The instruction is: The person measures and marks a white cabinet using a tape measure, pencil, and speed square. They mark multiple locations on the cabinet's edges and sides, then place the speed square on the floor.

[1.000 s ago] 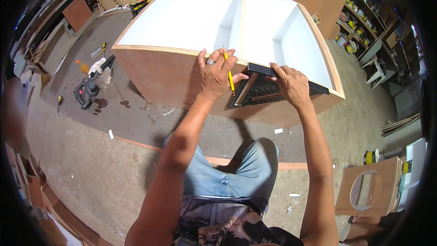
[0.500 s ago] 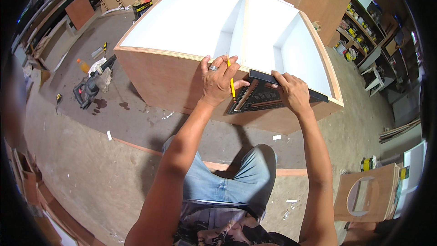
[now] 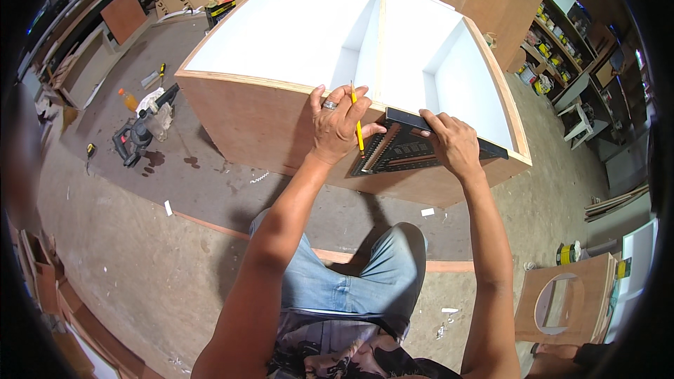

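Note:
A wooden cabinet box (image 3: 260,119) with a white interior and a divider lies before me, its open side up. My left hand (image 3: 335,130) rests on its near top edge, fingertips over the rim, a ring on one finger. Closed between those fingers is a yellow pencil (image 3: 359,130), slanting down across the hand. A black triangular speed square (image 3: 411,146) lies flat on the near side panel, its thick lip along the top edge. My right hand (image 3: 455,144) grips that lip, fingers on top and thumb on the front. My left thumb reaches the square's left corner.
At left on the floor are a dark power tool (image 3: 133,142), an orange bottle (image 3: 128,100) and a tape measure (image 3: 90,149). A wooden panel with a round hole (image 3: 526,309) stands at lower right, near part of another person (image 3: 562,352). Shelves (image 3: 562,49) line the right.

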Tool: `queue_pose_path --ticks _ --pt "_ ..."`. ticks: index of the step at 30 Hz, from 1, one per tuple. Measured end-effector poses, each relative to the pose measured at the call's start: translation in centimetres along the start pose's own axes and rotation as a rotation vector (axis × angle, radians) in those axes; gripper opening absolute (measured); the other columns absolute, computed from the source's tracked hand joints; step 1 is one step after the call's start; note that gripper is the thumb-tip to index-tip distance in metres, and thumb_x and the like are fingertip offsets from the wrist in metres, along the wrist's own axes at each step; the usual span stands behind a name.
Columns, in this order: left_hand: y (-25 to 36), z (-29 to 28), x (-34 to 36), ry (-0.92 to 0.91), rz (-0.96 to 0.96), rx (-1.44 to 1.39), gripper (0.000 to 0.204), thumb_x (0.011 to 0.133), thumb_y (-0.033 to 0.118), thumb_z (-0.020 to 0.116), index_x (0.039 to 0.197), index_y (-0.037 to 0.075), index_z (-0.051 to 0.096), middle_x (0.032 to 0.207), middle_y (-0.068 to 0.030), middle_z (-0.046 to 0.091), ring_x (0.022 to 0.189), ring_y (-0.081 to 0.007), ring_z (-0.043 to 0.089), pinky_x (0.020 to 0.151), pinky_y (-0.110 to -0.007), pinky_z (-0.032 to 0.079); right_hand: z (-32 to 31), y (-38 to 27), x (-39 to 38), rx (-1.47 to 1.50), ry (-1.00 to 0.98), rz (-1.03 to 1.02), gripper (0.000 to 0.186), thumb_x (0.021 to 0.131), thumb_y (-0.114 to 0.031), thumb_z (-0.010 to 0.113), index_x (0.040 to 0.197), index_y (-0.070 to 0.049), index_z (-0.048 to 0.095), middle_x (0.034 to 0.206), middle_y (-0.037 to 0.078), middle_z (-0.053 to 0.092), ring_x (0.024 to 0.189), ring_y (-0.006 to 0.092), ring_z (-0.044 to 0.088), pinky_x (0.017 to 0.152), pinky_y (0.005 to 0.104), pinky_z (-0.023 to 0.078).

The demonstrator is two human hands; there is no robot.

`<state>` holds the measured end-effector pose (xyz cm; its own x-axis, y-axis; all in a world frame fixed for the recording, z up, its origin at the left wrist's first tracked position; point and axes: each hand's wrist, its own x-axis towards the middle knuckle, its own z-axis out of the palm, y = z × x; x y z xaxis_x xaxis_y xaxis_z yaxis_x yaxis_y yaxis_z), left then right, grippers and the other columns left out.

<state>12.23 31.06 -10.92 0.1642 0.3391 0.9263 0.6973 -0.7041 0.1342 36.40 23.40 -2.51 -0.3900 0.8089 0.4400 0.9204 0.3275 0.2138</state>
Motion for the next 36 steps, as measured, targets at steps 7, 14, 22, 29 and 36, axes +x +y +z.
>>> queue_pose_path --ticks 7,14,22,29,36 --pt "-0.1 0.1 -0.1 -0.001 0.004 0.017 0.062 0.072 0.065 0.071 0.109 0.017 0.058 0.115 -0.001 0.068 0.114 -0.0219 0.057 0.109 -0.052 0.023 0.0 0.0 0.0 -0.009 0.024 -0.015 0.043 0.084 -0.026 0.07 0.125 -0.018 0.058 0.084 0.004 0.064 0.071 0.0227 0.065 0.064 0.036 0.053" --pt "0.0 0.2 -0.1 0.002 0.001 0.011 0.061 0.071 0.063 0.073 0.108 0.017 0.058 0.115 -0.0005 0.068 0.115 -0.0215 0.056 0.11 -0.052 0.022 0.0 0.0 0.0 0.003 0.016 -0.004 0.043 0.084 -0.025 0.071 0.124 -0.018 0.058 0.084 0.004 0.063 0.072 0.0226 0.065 0.064 0.036 0.053" --pt "1.3 -3.1 0.3 0.097 0.01 -0.208 0.06 0.084 0.06 0.063 0.116 0.009 0.058 0.113 -0.0088 0.067 0.109 -0.0287 0.061 0.107 -0.055 0.03 0.6 0.1 -0.5 -0.045 0.034 -0.016 0.042 0.086 -0.026 0.068 0.126 -0.017 0.056 0.087 0.003 0.06 0.075 0.0211 0.063 0.065 0.0353 0.051" --pt "4.4 -3.6 -3.0 0.017 -0.233 -0.582 0.025 0.089 0.019 0.066 0.106 0.001 0.065 0.09 -0.0139 0.062 0.08 -0.0298 0.061 0.078 -0.042 0.048 0.4 -0.1 -0.3 -0.023 0.054 -0.005 0.048 0.084 -0.032 0.071 0.126 -0.015 0.057 0.086 0.005 0.059 0.076 0.0222 0.062 0.067 0.0354 0.05" --pt "4.6 -2.6 -2.4 0.037 -0.111 -0.412 0.022 0.086 0.015 0.06 0.101 0.003 0.07 0.099 -0.0123 0.067 0.097 -0.0311 0.063 0.103 -0.053 0.037 0.5 0.1 -0.6 -0.035 0.059 -0.009 0.054 0.08 -0.044 0.073 0.125 -0.018 0.057 0.086 0.003 0.059 0.075 0.0202 0.062 0.065 0.0344 0.051"
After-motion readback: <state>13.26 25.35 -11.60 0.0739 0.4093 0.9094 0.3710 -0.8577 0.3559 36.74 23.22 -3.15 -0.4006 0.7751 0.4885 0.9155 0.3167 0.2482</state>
